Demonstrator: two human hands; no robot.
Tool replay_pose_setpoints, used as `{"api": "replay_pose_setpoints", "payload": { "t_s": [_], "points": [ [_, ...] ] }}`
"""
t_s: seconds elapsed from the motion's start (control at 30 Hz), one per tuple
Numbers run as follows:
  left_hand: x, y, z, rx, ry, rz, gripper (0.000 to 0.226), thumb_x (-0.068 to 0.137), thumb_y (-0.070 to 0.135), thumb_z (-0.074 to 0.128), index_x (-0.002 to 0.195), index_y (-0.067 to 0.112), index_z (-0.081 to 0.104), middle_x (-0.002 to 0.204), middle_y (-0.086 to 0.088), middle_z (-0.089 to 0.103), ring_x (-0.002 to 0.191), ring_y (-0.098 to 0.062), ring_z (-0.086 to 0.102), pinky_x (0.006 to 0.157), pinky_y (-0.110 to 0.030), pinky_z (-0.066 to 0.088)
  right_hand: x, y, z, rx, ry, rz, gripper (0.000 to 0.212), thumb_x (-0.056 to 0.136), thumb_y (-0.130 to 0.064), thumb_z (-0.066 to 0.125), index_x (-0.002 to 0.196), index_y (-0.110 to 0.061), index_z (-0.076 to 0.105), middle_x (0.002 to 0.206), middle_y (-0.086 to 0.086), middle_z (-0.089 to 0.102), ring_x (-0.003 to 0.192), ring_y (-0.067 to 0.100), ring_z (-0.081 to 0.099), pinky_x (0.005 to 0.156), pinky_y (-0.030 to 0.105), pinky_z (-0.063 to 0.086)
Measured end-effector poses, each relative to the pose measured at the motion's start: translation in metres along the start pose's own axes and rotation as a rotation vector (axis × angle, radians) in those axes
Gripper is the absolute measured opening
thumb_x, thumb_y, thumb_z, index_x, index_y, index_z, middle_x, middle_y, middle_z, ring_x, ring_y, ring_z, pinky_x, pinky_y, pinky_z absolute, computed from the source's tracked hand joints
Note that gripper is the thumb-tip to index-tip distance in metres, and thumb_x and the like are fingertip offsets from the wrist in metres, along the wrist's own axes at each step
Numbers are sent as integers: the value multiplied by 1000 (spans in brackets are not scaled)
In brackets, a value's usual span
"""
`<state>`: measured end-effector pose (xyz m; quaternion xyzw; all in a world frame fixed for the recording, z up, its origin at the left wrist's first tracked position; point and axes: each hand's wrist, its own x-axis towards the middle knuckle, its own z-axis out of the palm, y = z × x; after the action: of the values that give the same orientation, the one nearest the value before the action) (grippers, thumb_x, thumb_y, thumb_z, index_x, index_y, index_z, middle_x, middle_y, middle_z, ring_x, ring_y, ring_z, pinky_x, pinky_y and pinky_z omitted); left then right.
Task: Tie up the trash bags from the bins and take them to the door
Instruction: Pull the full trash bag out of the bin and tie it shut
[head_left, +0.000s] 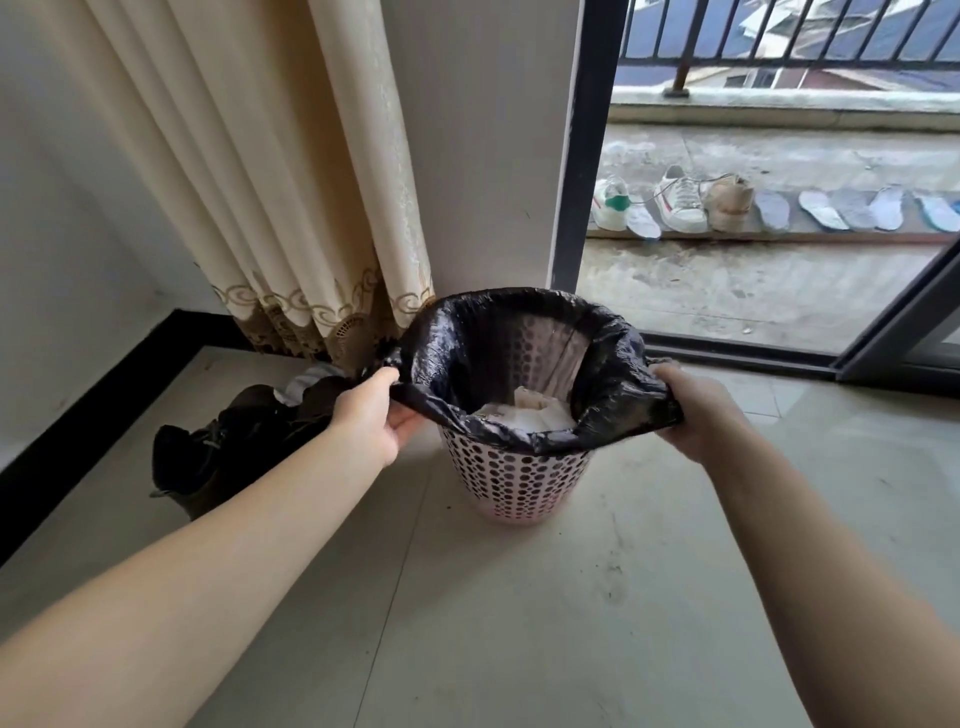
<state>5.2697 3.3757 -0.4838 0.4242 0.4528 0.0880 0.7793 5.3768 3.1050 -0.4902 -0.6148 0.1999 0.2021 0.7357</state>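
1. A pale, glossy tiled floor (519, 623) carries everything indoors.
2. A pink perforated bin (511, 486) stands upright on it near the sliding door track.
3. A dark heap of clothing (228, 447) lies on the tiles left of the bin, beside the curtain hem.

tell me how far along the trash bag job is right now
Early on. Done: the black bag has been pulled off the near and side rim of the pink bin; its far edge looks still on the rim. In hand: the left hand and right hand each grip one side of the bag's mouth. Left: lift it out with the white trash, tie it and carry it to the door.
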Motion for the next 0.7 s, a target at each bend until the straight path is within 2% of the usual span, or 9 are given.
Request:
{"api": "replay_pose_setpoints", "payload": {
  "t_s": [0.13, 0.2, 0.27, 0.33, 0.43, 0.47, 0.53, 0.6, 0.7],
  "points": [
    [-16, 8, 15, -116, -13, 70, 14, 93, 12, 54, 79, 10, 54, 39, 2, 60, 31, -8, 56, 33, -17, 46, -11, -29, -3, 64, -159, -60, 16, 91, -11, 52, 81, -18, 60, 51, -4, 63, 40, 6, 59, 40, 13, 46],
    [-19, 10, 13, -151, -2, 103, 14, 92, 11, 55, 78, 11, 53, 40, 2, 59, 29, -6, 54, 33, -15, 44, -10, -35, -12, 79, -130, -118, 23, 93, -7, 45, 87, -22, 62, 63, -3, 58, 42, 4, 55, 38, 11, 38],
    [-24, 9, 12, -85, -9, 144, 16, 91, 10, 54, 76, 13, 53, 55, -2, 61, 31, -6, 55, 33, -16, 44, -8, -35, -16, -40, -65, -188, 31, 92, -5, 41, 97, -25, 64, 76, -3, 53, 50, 4, 52, 42, 14, 36],
    [-32, 1, 19, 68, -95, 220, 16, 93, 7, 51, 79, 16, 55, 69, -4, 61, 36, -7, 58, 36, -17, 46, -13, -32, -12, -216, -85, -249, 32, 93, -8, 42, 110, -26, 62, 82, -5, 56, 66, 5, 54, 55, 22, 44],
    [-50, -21, 37, 267, -337, 219, 16, 97, 5, 43, 95, 16, 55, 82, -8, 65, 55, -15, 66, 53, -28, 58, -36, -24, 13, -418, -393, -301, 20, 95, -23, 51, 114, -27, 55, 96, -8, 62, 87, 6, 60, 69, 30, 49],
    [-54, -28, 41, 306, -406, 182, 16, 98, 5, 40, 100, 14, 54, 87, -10, 66, 65, -18, 67, 61, -31, 60, -43, -18, 24, -519, -514, -288, 22, 92, -32, 55, 114, -30, 53, 105, -10, 63, 94, 5, 61, 74, 32, 49],
    [-59, -37, 47, 310, -514, 112, 22, 100, 6, 36, 112, 7, 55, 98, -15, 67, 82, -22, 67, 69, -30, 59, -47, -2, 41, -749, -674, -242, 48, 79, -49, 67, 120, -36, 47, 119, -11, 63, 108, 7, 60, 88, 38, 50],
    [-57, -37, 49, 275, -553, 83, 28, 100, 7, 34, 118, 3, 55, 103, -14, 67, 90, -21, 66, 68, -27, 58, -45, 18, 57, -972, -669, -310, 67, 69, -54, 75, 121, -27, 43, 117, -8, 63, 108, 9, 60, 92, 32, 51],
    [-51, -34, 44, 395, -575, 77, 32, 98, 6, 34, 117, 3, 60, 106, -10, 67, 99, -19, 61, 83, -32, 51, -36, 39, 71, -996, -429, -566, 42, 79, -34, 72, 110, -17, 51, 98, -10, 61, 91, 7, 57, 68, 9, 42]
  ]
}}
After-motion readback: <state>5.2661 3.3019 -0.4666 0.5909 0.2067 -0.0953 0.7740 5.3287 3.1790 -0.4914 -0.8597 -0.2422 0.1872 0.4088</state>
